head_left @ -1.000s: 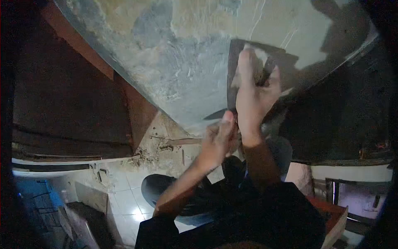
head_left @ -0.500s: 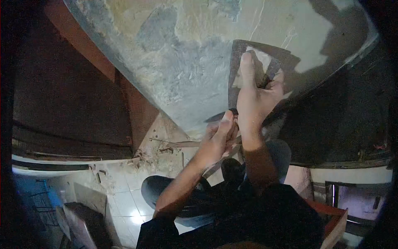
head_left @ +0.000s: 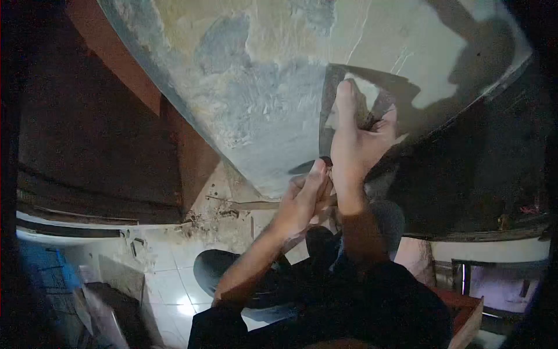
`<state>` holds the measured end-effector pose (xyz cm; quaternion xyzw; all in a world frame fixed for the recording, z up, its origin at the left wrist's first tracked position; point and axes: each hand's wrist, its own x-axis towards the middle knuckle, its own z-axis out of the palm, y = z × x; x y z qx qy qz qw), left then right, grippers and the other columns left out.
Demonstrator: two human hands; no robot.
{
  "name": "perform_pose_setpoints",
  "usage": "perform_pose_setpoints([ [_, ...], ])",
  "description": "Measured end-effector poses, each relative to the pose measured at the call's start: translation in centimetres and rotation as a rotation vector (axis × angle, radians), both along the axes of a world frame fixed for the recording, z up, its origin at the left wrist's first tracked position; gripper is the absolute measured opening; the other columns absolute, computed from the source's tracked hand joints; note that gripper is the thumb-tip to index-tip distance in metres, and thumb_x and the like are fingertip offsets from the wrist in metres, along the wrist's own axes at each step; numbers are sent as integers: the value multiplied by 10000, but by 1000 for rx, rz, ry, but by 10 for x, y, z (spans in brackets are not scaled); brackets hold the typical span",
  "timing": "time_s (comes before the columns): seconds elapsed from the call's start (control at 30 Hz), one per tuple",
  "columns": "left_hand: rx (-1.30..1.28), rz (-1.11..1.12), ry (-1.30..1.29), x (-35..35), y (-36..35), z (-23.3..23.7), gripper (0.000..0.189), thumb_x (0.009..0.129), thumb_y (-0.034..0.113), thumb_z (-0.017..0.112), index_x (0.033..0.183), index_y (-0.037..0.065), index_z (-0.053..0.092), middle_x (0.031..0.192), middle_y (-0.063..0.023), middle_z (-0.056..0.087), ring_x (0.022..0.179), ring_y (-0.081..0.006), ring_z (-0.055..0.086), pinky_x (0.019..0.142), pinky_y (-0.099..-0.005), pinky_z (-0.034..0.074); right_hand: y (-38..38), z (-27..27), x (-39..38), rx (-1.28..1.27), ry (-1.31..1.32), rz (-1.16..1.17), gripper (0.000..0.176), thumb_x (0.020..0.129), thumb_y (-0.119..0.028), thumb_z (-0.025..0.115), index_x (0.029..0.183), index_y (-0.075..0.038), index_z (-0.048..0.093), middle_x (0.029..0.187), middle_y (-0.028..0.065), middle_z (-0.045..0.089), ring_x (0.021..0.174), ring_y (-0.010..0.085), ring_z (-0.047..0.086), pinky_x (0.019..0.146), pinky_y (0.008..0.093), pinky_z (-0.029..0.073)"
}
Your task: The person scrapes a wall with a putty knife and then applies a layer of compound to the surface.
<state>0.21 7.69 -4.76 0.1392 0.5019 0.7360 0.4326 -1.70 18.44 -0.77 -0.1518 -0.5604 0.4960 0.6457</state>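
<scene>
My right hand [head_left: 357,142] is closed on a flat dark plate [head_left: 329,110], its thumb stretched along the face and its fingers curled at the right edge. A pale, putty-like patch [head_left: 367,88] shows on the plate beside the thumb. Just lower left, my left hand [head_left: 308,189] is closed in a pinch, thumb tip by a small dark piece [head_left: 325,160] near the plate's lower end; what it grips is mostly hidden. Behind both hands is a broad panel [head_left: 244,99] with patchy grey and yellowish filler, narrowing toward the bottom.
Crumbs and bits of debris [head_left: 200,216] lie on the floor below the panel's tip. White tiles [head_left: 168,285] reflect a light. A reddish-brown wooden piece [head_left: 462,314] is at lower right, and a dark box-like object [head_left: 116,308] stands at lower left. My bent knees frame the hands.
The view has shifted a little, so the panel and the plate sit slightly lower in the frame. Both hands keep nearly the same pose and the same hold.
</scene>
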Motion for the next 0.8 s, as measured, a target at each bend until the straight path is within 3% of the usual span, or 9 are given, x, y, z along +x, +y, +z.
perform_pose_setpoints([
  [0.1,-81,-93,-65,2,-9,2,528,909,509,348,599,86,419,509,29,342,427,-69,289,386,-234,223,-7,0,8,-146,-29,140,340,770,-139,693,995,44,516,917,80,601,824,109,559,737,241,451],
  [0.37,-80,-2,79,3,-7,-1,505,909,509,344,625,96,405,530,26,344,433,-73,308,382,-234,255,-7,-1,6,-55,-25,81,296,779,-123,681,973,33,520,919,80,608,807,105,567,723,244,456],
  [0.5,-82,-44,-97,3,-3,-6,498,900,517,369,637,97,424,535,30,347,446,-67,314,380,-230,249,1,3,4,-30,-45,58,364,760,-128,699,974,47,461,873,97,601,778,124,566,678,250,459],
  [0.57,-148,-58,21,0,-7,2,508,871,583,345,864,99,498,591,23,369,443,-83,320,367,-228,240,-5,5,7,-114,60,139,355,758,-127,700,966,45,469,868,97,602,794,121,568,683,253,464],
  [0.6,-63,-38,-35,5,-7,-3,509,868,584,352,868,96,498,605,23,372,454,-81,329,365,-233,233,-4,0,9,-87,-40,113,357,757,-125,700,970,46,469,870,98,602,804,118,569,689,254,467],
  [0.63,-61,-38,-24,9,-6,-6,509,868,584,352,868,96,498,605,23,372,454,-81,329,365,-233,233,-4,-3,9,-55,-129,83,359,757,-122,700,974,46,470,871,98,602,814,115,570,695,255,469],
  [0.7,-22,-1,-65,11,-3,-8,500,891,526,386,630,101,419,527,40,338,436,-65,317,373,-216,228,-4,-2,8,-34,-89,108,310,797,-158,663,991,32,514,907,79,604,797,97,558,693,226,446],
  [0.77,-60,-17,-110,0,-5,-1,491,898,513,381,635,99,419,534,30,352,440,-71,330,376,-227,235,-8,8,5,65,-84,-10,309,792,-136,665,1000,37,517,909,80,608,792,104,566,689,225,450],
  [0.8,-41,-3,-26,-2,-6,4,497,899,513,375,631,97,418,528,29,348,435,-73,329,379,-231,239,-6,7,-2,-2,74,90,304,784,-118,671,997,36,520,903,82,609,791,110,571,694,231,459],
])
